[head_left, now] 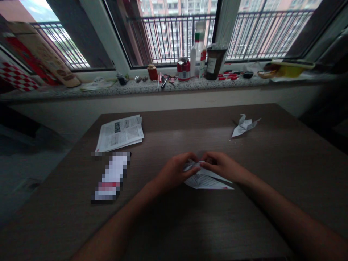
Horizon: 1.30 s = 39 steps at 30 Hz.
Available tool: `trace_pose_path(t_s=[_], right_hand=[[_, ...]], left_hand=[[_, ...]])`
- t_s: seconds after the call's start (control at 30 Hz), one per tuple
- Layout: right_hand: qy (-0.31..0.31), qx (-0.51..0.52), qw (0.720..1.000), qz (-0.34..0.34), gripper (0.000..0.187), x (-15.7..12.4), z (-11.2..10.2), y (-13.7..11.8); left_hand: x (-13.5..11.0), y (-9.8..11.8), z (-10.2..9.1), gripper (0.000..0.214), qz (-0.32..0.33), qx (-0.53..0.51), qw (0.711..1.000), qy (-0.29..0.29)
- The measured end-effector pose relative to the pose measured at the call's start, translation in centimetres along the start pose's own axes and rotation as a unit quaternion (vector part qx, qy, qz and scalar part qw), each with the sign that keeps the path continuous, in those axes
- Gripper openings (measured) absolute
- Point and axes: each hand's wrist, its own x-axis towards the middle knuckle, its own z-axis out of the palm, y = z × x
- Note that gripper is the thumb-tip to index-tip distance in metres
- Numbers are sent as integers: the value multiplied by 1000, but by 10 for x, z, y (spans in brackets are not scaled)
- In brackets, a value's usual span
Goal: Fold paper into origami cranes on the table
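Note:
A partly folded sheet of printed paper (208,180) lies on the dark wooden table (244,217) in front of me. My left hand (176,172) pinches its upper left part with curled fingers. My right hand (221,166) pinches the paper's top fold from the right, fingertips nearly meeting the left hand's. A finished folded paper figure (244,125) rests on the table at the far right, apart from both hands.
A stack of printed sheets (121,132) lies at the far left of the table, with a blurred-out flat object (111,177) below it. The stone windowsill (114,88) behind holds a red can (183,69), a white bottle (198,55), a dark cup (214,62) and small clutter.

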Motion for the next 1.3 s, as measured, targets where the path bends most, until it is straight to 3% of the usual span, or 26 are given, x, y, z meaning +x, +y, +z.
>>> trace_pose_path(t_s=[0.17, 0.3, 0.43, 0.7, 0.97, 1.3], right_hand=[[20, 79, 996, 39, 31, -2, -3, 12], [25, 125, 991, 41, 32, -4, -4, 18], [26, 140, 988, 52, 33, -4, -1, 17], [-48, 144, 987, 54, 36, -8, 2, 12], [-36, 142, 987, 70, 39, -8, 1, 11], [-34, 141, 987, 75, 43, -8, 3, 8]], left_hand=[[-2, -9, -16, 33, 10, -45, 999, -3], [-3, -14, -25, 24, 10, -84, 996, -4], [-1, -17, -23, 15, 2, -126, 992, 16], [-1, -15, -22, 19, -24, -131, 991, 28], [0, -16, -22, 16, -34, -192, 980, 46], [-2, -18, -14, 13, -55, -138, 986, 73]])
